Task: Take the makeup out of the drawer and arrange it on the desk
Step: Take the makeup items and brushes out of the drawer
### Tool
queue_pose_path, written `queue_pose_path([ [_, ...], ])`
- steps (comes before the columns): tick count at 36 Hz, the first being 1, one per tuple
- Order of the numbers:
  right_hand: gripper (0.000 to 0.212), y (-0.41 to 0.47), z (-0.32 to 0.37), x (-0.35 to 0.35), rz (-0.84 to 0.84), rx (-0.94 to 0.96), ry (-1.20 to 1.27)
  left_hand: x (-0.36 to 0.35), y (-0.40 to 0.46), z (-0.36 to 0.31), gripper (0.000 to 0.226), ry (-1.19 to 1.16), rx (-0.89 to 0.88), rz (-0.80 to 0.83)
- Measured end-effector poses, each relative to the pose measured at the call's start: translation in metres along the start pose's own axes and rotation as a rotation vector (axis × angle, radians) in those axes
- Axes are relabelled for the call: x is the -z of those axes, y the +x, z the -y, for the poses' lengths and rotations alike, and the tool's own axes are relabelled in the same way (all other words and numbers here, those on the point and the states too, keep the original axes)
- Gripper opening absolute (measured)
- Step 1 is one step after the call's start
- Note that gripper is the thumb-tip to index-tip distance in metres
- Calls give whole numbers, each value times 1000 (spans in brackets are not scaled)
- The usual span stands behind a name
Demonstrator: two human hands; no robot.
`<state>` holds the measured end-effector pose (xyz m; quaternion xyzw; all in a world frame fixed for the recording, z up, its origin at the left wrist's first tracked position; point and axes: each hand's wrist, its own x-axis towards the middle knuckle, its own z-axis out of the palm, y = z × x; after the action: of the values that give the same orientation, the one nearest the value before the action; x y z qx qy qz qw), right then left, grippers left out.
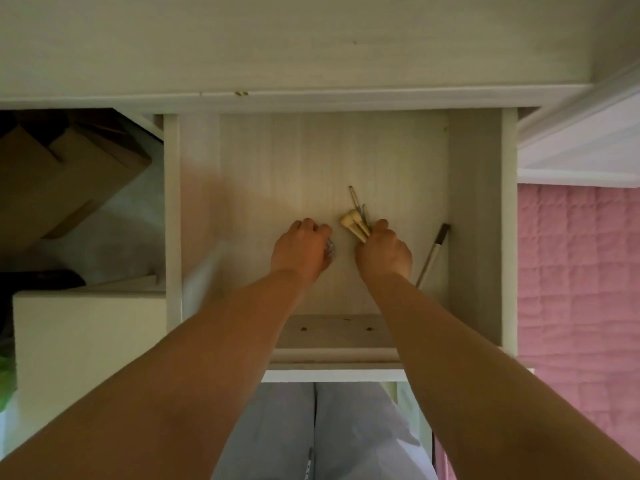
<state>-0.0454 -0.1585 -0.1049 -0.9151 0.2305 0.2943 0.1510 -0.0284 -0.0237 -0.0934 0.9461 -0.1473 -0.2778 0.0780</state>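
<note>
The pale wooden drawer (304, 157) is pulled open under the desk top (277, 43). Both hands are inside it, low on its floor. My right hand (386, 252) is closed around a bundle of makeup brushes (355, 225) with cream handles; their ends stick out up and to the left. My left hand (301, 251) is curled over a small shiny item (330, 249), mostly hidden under the fingers. One long white-handled brush (433, 254) lies loose against the drawer's right wall.
Cardboard boxes (59, 174) sit in the dark space left of the drawer, with a white box (86, 327) below them. A pink quilted cover (581, 278) lies to the right. My legs in light trousers (311, 431) are under the drawer front.
</note>
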Motion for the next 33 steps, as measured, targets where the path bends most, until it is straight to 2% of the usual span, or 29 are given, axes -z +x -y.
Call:
queue_pose_path([
  [4,21,8,3,8,-32,64,-38,0,3,0,45,-11,-15,24],
  [9,21,7,-1,13,43,39,-4,1,2,5,47,-30,-1,30],
  [12,27,-5,-11,16,63,-47,160,2,2,3,49,-54,3,36],
  [15,30,-15,-24,22,13,-134,327,4,0,-1,51,-117,11,18],
  [18,25,-22,-38,30,-58,-209,357,4,-1,-6,53,-175,23,3],
  [21,30,-23,-55,34,-74,-324,340,3,-4,-11,54,-208,34,19],
  [26,37,-15,-67,32,14,-378,184,2,-8,-12,56,-253,66,40],
  [30,29,-8,-62,27,118,-391,194,6,-13,-8,57,-273,81,43],
  [33,18,-9,-61,30,197,-362,308,13,-18,-5,58,-269,92,35],
])
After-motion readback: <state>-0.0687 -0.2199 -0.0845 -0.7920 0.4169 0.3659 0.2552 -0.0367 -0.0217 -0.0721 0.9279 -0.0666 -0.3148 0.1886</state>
